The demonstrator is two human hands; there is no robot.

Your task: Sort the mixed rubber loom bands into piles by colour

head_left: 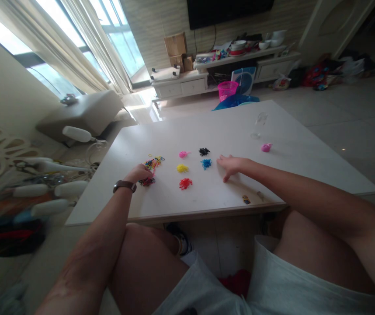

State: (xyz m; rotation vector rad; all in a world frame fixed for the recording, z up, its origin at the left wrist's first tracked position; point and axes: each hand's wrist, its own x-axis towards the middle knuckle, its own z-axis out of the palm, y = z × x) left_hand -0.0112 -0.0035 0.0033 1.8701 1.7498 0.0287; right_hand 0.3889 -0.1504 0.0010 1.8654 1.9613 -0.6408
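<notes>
My left hand, a watch on its wrist, dips its bent fingers into a mixed-colour pile of small rubber bands on the left of the white table. The fingertips are pressed together among the bands and partly hidden. My right hand rests on the tabletop with fingers apart, holding nothing. Just left of it lie a blue pile and a black pile. Between both hands are a pink pile, a yellow pile and a red pile.
Beyond my right arm are a pink toy and a clear glass. A small Minion-like figure lies by the near edge. Past the table stand a pink basket and a white TV cabinet.
</notes>
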